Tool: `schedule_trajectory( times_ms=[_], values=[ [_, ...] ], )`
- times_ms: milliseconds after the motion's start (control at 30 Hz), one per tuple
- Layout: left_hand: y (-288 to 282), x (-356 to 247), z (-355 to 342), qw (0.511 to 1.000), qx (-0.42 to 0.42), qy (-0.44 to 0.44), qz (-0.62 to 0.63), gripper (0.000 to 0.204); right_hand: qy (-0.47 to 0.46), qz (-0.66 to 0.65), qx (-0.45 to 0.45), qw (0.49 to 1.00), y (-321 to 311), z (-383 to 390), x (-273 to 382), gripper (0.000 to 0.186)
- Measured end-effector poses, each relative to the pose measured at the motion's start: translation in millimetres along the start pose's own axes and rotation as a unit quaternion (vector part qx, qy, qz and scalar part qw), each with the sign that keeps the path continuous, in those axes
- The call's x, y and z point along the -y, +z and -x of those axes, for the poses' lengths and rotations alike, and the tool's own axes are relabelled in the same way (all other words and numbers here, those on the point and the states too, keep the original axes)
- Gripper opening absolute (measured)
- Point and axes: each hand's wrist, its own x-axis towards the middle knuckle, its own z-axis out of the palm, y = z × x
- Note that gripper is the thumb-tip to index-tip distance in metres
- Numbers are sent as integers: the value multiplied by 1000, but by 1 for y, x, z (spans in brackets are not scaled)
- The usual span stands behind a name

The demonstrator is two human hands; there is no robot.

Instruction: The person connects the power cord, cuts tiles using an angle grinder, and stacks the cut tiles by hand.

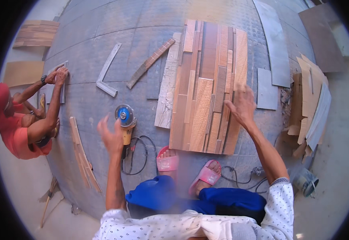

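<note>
Right hand [241, 107] is resting open-fingered on the wooden panel [208, 84] lying flat on the floor [102, 32], steadying it; left hand [111, 136] is hovering open, empty, above the grinder [125, 117].

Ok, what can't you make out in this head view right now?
- Left hand: motion-blurred, fingers unclear.
- Angle grinder: body partly behind the left hand.
- Tile panel: near edge under the right hand.
- Co-worker's piece: covered by their hands.
- Bucket: contents too small.
</note>
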Motion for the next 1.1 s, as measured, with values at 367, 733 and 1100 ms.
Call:
schedule_trajectory(
  times_ms=[367, 733, 1100],
  values=[
    [23, 91, 55, 979, 186, -83, 26, 63, -64, -40, 36, 996, 34, -11, 102, 61],
    [27, -10, -11, 852, 291, -174, 399, 23, -119, -584, 150, 789, 103, 156, 287, 59],
    [22, -134, -103, 585, 448, -211, 643, 45, -20, -929, 325, 176, 16, 110, 284, 45]
  ],
)
